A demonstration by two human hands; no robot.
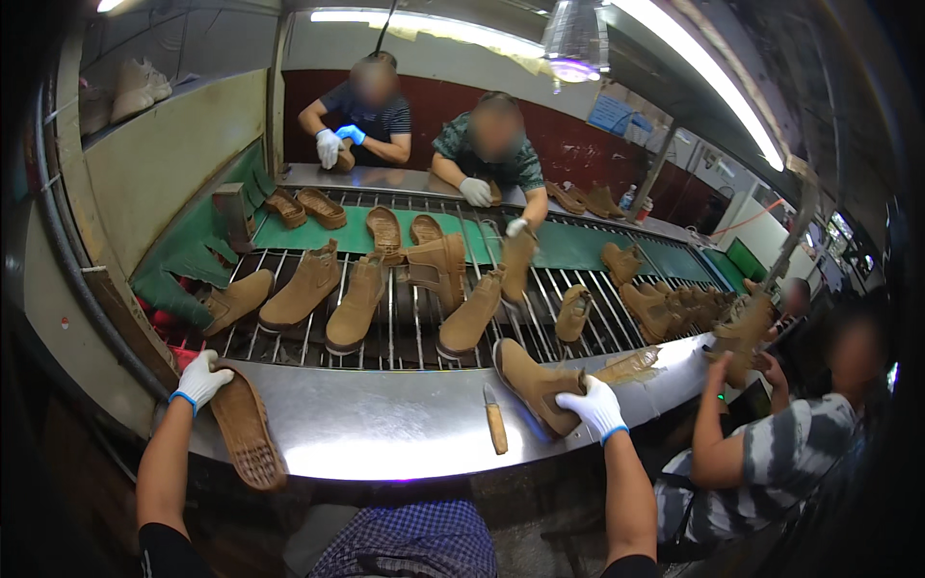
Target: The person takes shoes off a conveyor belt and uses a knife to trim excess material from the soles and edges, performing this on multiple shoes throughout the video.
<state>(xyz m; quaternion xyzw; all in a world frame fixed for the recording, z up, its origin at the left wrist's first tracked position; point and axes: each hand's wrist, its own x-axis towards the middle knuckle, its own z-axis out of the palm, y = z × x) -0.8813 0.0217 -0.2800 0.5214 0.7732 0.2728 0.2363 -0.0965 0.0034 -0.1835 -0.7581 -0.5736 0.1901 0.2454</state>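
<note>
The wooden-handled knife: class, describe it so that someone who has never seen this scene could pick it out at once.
Find the shiny metal ledge across the foreground. Over its right half, the person's right hand grips a tan boot; just left of that boot lies the knife. It is a slim tool with a short blade, unlike the bulky boot beside it.

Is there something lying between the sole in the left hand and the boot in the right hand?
Yes: a wooden-handled knife lies on the metal ledge between the sole and the boot, nearer the boot.
</note>
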